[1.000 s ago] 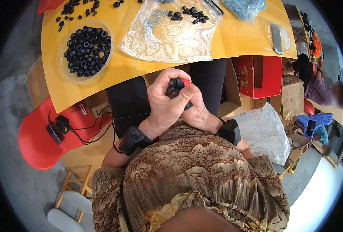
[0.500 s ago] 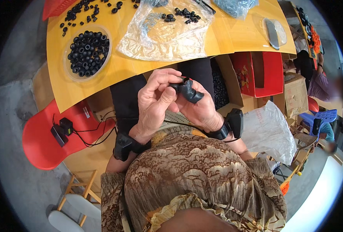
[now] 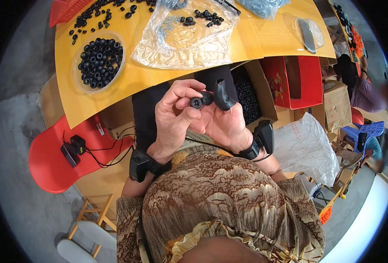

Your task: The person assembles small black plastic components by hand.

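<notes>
My left hand (image 3: 174, 109) pinches a small round black rubber part (image 3: 196, 103) with a hole in its end, between thumb and fingers. A second rounded black piece (image 3: 207, 97) sits right against it; whether the two are joined I cannot tell. Close by on the right, my right hand (image 3: 229, 127) has its palm bared and its thumb raised apart. A curved black sleeve-like cover (image 3: 223, 96) appears to wrap that thumb. The right fingers reach toward the left hand and are partly hidden.
A clear round tub (image 3: 123, 65) of similar black parts stands on the yellow table (image 3: 159, 78), with loose ones behind it. Clear plastic bags (image 3: 176, 55) lie beside it. Below right are a carton of black parts (image 3: 248, 98) and a red box (image 3: 310, 81). A red chair (image 3: 45, 153) stands left.
My right thumb has lifted off the black parts and now points up. The part in my left hand has turned, so its holed end shows.
</notes>
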Demonstrator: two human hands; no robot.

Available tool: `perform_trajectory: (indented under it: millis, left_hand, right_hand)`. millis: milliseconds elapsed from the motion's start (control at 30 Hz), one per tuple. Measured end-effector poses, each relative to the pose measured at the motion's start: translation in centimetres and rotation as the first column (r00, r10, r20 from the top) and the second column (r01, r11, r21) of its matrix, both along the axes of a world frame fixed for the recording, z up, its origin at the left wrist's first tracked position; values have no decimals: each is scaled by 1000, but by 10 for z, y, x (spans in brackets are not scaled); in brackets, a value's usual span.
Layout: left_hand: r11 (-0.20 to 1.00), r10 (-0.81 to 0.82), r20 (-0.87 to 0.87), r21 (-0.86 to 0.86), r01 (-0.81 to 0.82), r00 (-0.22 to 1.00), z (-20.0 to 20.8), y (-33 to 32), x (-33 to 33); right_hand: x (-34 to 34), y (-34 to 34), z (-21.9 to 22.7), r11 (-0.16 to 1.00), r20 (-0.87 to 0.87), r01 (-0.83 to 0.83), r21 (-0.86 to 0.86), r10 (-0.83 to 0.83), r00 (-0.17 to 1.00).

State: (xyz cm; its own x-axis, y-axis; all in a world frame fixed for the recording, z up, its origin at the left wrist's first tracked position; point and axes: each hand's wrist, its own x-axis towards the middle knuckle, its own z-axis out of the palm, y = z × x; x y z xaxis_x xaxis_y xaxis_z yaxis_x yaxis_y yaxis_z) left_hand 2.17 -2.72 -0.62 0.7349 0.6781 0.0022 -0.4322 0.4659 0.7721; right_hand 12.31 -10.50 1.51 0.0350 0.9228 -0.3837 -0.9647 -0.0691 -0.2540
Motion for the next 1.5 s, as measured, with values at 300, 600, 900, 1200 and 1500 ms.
perform_trajectory:
  millis: [300, 600, 900, 1200, 1500]
  left_hand:
    - [976, 85, -74, 209, -68, 994, 7, -2, -1]
    - [935, 116, -165, 350, -52, 979, 14, -4, -2]
    - [833, 176, -154, 550, -63, 972, 22, -8, -2]
    - [986, -42, -239, 144, 78, 970, 22, -19, 2]
    - [989, -150, -47, -7, 150, 988, -5, 1, 13]
  right_hand:
    - [-5, -4, -5, 986, -181, -57, 157, 86, 980]
    - [-2, -7, -8, 973, -180, -91, 210, 130, 975]
    - [-10, -16, -10, 982, -143, -44, 184, 71, 987]
    - [-8, -20, -12, 995, -103, 81, 62, -75, 992]
    - [72, -73, -29, 855, 134, 507, -111, -493, 860]
